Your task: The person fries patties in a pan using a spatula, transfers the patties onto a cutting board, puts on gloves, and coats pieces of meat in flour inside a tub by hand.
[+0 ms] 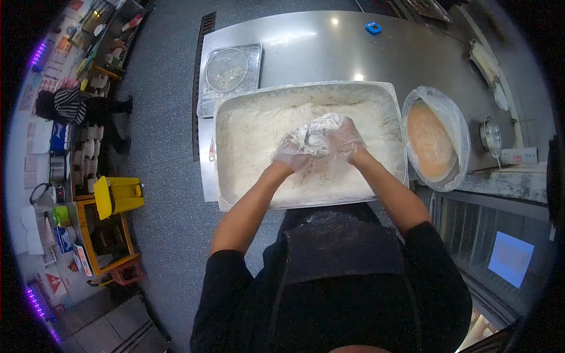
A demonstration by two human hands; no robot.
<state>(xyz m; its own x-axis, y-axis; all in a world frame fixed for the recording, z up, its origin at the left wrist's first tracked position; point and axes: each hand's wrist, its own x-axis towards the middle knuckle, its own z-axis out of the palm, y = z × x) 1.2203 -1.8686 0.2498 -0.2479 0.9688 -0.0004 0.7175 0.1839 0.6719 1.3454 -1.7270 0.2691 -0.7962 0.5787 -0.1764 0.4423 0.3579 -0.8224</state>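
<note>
A wide, deep metal tray [303, 90] in front of me holds a thick bed of white flour [253, 132]. Over its middle, my left hand [293, 153] and my right hand [347, 138] come together, both in clear plastic gloves dusted with flour. Between them is a flour-coated clump [321, 130], gripped from both sides; what lies under the coating cannot be made out. The gloves and flour partly hide the fingers. To the right of the tray stands a bowl lined with a clear plastic bag [456, 126], holding an orange-pink mixture [428, 141].
Left behind the flour tray, a round sieve [227, 69] rests on a shallow metal tray [256, 59]. A blue timer-like device [373, 27] lies on the steel table [329, 53]. A small metal strainer [491, 136] is at right. Another person [73, 109] stands by the left shelves.
</note>
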